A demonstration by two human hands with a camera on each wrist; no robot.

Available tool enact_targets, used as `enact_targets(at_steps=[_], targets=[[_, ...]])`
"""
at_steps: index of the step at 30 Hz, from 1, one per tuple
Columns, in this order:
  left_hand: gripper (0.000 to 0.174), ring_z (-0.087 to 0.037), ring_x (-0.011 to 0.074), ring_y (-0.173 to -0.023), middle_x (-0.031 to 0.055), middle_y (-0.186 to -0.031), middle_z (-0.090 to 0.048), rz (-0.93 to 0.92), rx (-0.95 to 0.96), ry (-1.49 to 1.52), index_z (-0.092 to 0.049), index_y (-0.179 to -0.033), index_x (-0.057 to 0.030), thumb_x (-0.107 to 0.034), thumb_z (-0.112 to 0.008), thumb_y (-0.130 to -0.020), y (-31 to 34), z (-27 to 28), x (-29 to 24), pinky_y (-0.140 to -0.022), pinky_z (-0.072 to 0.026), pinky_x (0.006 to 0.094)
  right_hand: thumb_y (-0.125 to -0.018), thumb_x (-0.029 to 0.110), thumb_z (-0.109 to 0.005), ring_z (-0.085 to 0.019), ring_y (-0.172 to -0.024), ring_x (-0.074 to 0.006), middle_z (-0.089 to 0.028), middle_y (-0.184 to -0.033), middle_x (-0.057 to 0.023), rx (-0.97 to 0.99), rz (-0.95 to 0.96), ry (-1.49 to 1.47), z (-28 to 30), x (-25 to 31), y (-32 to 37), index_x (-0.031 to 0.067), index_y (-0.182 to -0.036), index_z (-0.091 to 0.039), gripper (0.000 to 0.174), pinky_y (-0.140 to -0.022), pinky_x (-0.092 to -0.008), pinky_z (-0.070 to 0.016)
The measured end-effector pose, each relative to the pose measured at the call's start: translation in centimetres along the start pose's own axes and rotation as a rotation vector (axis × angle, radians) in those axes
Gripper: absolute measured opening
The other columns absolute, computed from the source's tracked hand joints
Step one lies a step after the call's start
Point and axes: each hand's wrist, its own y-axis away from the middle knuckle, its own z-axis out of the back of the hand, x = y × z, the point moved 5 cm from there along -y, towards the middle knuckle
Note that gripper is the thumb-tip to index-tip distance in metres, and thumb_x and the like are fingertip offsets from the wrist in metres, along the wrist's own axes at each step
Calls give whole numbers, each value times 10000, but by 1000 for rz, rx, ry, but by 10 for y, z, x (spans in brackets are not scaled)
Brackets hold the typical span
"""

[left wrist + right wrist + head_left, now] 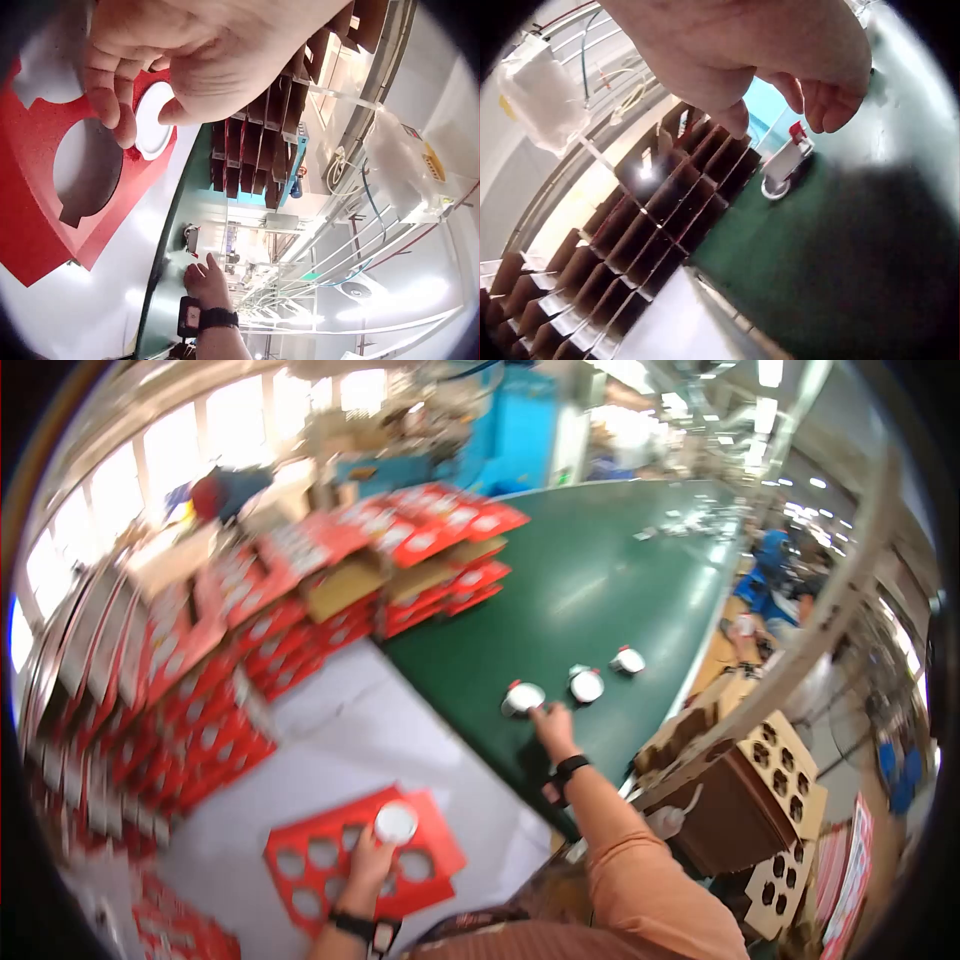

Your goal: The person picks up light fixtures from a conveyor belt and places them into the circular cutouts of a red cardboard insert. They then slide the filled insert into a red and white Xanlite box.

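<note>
Head view looks down; wrist views close at hands [554,732].

Your right arm [622,840]'s reaching way out front, right hand [555,732] at far end, fingers kinda loosely bent, thumb held apart from them. Left hand [371,863]'s lower and closer to your body, thumb and bent fingers in pinch, left forearm [332,942] angled forward.
</note>
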Motion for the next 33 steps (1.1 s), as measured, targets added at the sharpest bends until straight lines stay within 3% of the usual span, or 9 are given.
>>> enact_targets(at_steps=[4, 5, 10, 14, 16, 21, 23, 27, 33], targets=[[587, -644, 223, -674, 189, -1193, -504, 12, -32, -90, -333, -1326, 25, -42, -601, -808, -3, 15, 14, -526, -551, 324, -749, 494, -672, -516, -1099, -398, -518, -1173, -274, 92, -193, 125, 4, 17, -16, -38, -1150, -525, 682, -915, -432, -442], [595, -607, 184, -530, 241, -1252, -455, -107, -53, -114, -329, -1344, -15, -91, -598, -819, -49, 37, 75, -401, -490, 281, -731, 492, -681, -552, -1045, -401, -540, -1146, -265, 121, -177, 160, 2, 21, -17, -36, -1123, -547, 671, -894, -424, -460], [394, -592, 149, -729, 105, -1053, -571, -369, -99, -242, -445, -1243, -31, -87, -555, -869, -48, 49, 70, -604, -495, 251, -697, 319, -745, -634, -879, -291, -639, -912, -183, 233, -80, 24, -21, 23, -19, -22, -1010, -581, 491, -779, -381, -494], [438, -562, 118, -601, 90, -975, -569, -298, -64, -83, -434, -1258, -66, -139, -581, -851, -11, 30, 20, -463, -453, 239, -692, 183, -767, -565, -713, -142, -582, -781, -55, 261, -15, -291, -34, 30, 23, 37, -848, -543, 310, -657, -276, -482], [558, -600, 152, -608, 175, -1244, -469, -398, 124, -19, -349, -1346, -20, -20, -553, -826, -2, 13, -3, -512, -508, 252, -730, 147, -737, -572, -741, -119, -595, -811, -51, 373, 17, -421, -26, 55, 63, 30, -921, -530, 306, -642, -260, -484], [595, -607, 226, -917, 180, -1272, -434, -611, 98, 52, -338, -1336, 8, 5, -601, -802, 40, -42, -70, -751, -535, 315, -784, 72, -702, -592, -704, -97, -582, -753, -23, 740, 147, -959, 4, 118, 190, 50, -936, -500, 253, -613, -243, -476], [567, -528, 220, -1074, 152, -1301, -408, -602, 260, 277, -366, -1317, -3, 48, -590, -799, 58, -59, -90, -896, -464, 308, -783, 87, -713, -596, -697, -104, -575, -771, -29, 655, 386, -717, 36, 138, 227, 50, -953, -499, 276, -615, -255, -471], [480, -553, 192, -1053, 119, -1158, -531, -652, 249, 144, -436, -1231, -2, 44, -625, -793, 80, -45, -96, -875, -474, 302, -771, 53, -705, -544, -793, -145, -553, -899, -63, 612, 649, -666, 59, 139, 257, 26, -944, -516, 257, -704, -272, -461], [521, -550, 171, -1052, 119, -1165, -534, -607, 375, 97, -410, -1259, -24, 74, -621, -793, 125, -34, -116, -889, -461, 304, -851, 39, -593, -522, -993, -136, -564, -1098, -59, 963, 399, -901, 101, 159, 247, 2, -1129, -534, 286, -853, -278, -430]])
